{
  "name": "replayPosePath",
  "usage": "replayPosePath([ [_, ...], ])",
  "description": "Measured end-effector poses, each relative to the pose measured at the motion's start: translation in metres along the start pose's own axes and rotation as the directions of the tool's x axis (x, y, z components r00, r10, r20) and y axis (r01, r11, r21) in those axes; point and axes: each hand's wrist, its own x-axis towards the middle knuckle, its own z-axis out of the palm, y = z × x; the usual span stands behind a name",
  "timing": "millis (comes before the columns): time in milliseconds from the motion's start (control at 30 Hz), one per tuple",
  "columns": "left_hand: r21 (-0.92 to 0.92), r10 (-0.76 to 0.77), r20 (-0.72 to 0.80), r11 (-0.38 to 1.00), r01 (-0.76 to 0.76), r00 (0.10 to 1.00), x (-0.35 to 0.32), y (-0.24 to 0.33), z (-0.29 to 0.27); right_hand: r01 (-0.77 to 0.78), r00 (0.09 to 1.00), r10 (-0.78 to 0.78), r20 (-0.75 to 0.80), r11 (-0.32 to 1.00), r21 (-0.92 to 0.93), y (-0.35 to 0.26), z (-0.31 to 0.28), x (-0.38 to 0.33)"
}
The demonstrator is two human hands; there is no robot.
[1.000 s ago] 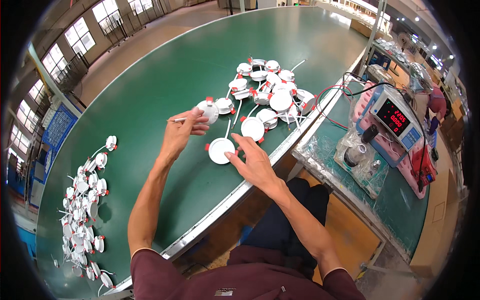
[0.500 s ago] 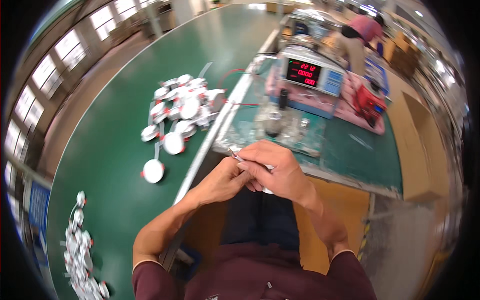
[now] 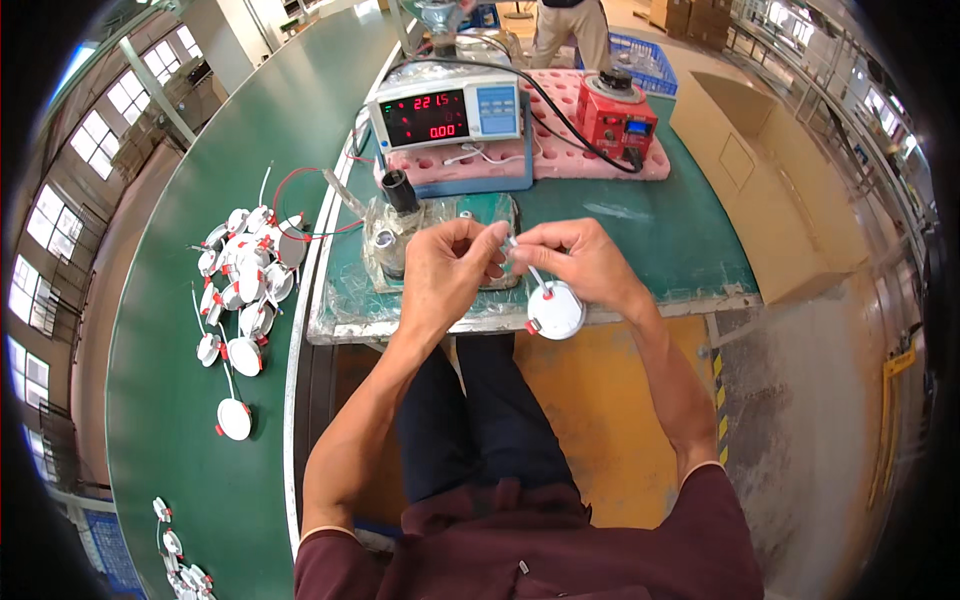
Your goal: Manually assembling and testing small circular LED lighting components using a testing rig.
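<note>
A round white downlight (image 3: 557, 312) with red spring clips hangs below my right hand (image 3: 585, 262), near the front edge of the bench. Its short white cable (image 3: 540, 280) runs up into the pinch of that hand's thumb and fingers. Close beside it, my left hand (image 3: 447, 272) is closed too, thumb and forefinger pinching at the cable's end. The fingertips of both hands almost meet there, and the wire tips are too small to make out. Behind my hands stands a clear-wrapped test fixture (image 3: 388, 255) with a black knob.
On a pink foam sheet (image 3: 555, 90) stand a meter (image 3: 445, 112) with red digits and a red regulator (image 3: 615, 122). Many downlights (image 3: 245, 265) lie heaped on the green conveyor (image 3: 150, 350) at left. An open carton (image 3: 765, 200) is at right; a person (image 3: 570, 30) stands beyond.
The view has turned right, toward the bench. My hands, bunched together before, are now slightly apart at the fingertips, and the downlight hangs in plain sight under my right hand.
</note>
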Motion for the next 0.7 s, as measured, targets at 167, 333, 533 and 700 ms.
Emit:
replayPosePath([
  [167, -0.221, -0.042, -0.053, 0.975, 0.029, 0.998, 0.005, -0.012, 0.012, -0.112, 0.992, 0.105, 0.064, 0.986, 0.125, 0.013, -0.006, 0.003],
  [333, -0.254, -0.024, -0.045, 0.967, 0.012, 0.999, 0.012, -0.020, 0.010, -0.190, 0.980, 0.176, 0.091, 0.965, 0.183, 0.015, -0.004, 0.009],
  [533, -0.437, -0.193, -0.036, 0.886, 0.158, 0.981, 0.001, -0.035, 0.012, -0.160, 0.987, 0.156, 0.036, 0.978, 0.133, 0.025, 0.003, 0.007],
  [700, -0.546, -0.121, 0.042, 0.829, 0.124, 0.992, -0.002, -0.041, 0.009, -0.189, 0.980, 0.175, 0.095, 0.969, 0.162, 0.020, 0.001, 0.009],
])
